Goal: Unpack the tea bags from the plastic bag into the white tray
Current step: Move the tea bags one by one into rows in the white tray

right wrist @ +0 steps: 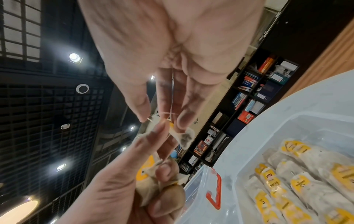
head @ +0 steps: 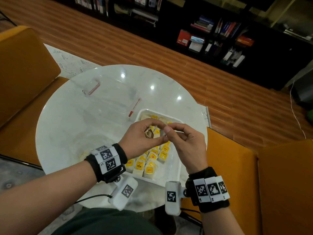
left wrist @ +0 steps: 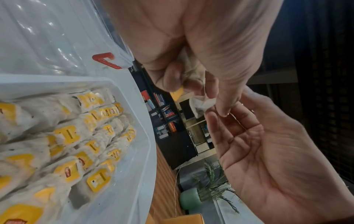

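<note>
Wrists: both forearms wear black bands with printed markers, low in the head view.
Left hand [head: 142,138]: raised over the white tray, fingers curled round a small clump of tea bags [head: 153,133]; its grip is closed on them, thumb pressing paper against the palm.
Right hand [head: 184,141]: thumb and forefinger meet at one tea bag's end, where a thin string [right wrist: 172,97] runs across the fingers; this grip is a light pinch, the other fingers loosely spread.
White tray [head: 176,168]: on the counter [head: 71,126] under the hands, already lined with rows of bags with yellow tags [head: 149,165].
Plastic bag: a clear, flat, crumpled thing with red closures [head: 111,97] lies beyond the tray; it looks empty, though I cannot be sure it is the bag.
Step in hand: most likely teasing a single bag free of the clump, late in the unpacking.
Next move calls for: a gentle pull along the string so paper does not tear, then laying the bag into a free gap at the tray's far end.
</note>
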A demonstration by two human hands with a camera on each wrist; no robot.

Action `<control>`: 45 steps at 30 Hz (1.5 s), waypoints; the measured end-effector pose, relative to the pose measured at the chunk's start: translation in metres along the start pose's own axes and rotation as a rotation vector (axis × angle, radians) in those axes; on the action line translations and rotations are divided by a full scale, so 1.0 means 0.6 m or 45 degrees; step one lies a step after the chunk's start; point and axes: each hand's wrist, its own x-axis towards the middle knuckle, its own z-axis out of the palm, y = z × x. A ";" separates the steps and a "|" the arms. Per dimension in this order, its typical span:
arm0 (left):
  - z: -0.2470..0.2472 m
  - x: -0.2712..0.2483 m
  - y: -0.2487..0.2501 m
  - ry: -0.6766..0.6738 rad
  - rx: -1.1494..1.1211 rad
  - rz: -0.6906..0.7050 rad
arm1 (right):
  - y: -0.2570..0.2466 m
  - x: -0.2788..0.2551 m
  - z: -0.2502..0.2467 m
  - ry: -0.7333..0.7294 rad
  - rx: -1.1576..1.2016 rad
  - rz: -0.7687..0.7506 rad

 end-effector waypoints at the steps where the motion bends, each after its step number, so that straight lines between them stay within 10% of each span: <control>1: 0.000 0.001 -0.003 0.008 -0.001 -0.011 | 0.000 -0.001 0.001 -0.007 0.002 0.007; 15: -0.019 -0.003 -0.005 -0.084 -0.351 -0.346 | 0.006 0.000 0.019 0.070 -0.149 0.032; 29: -0.037 -0.004 -0.009 -0.397 -0.222 -0.310 | 0.008 -0.042 0.026 0.032 -0.432 0.045; 37: -0.036 0.003 -0.029 -0.348 -0.322 -0.593 | 0.052 -0.040 -0.005 0.284 -0.696 0.201; 45: -0.063 0.009 -0.057 -0.310 -0.493 -0.774 | 0.134 -0.018 0.009 -0.376 -1.100 0.615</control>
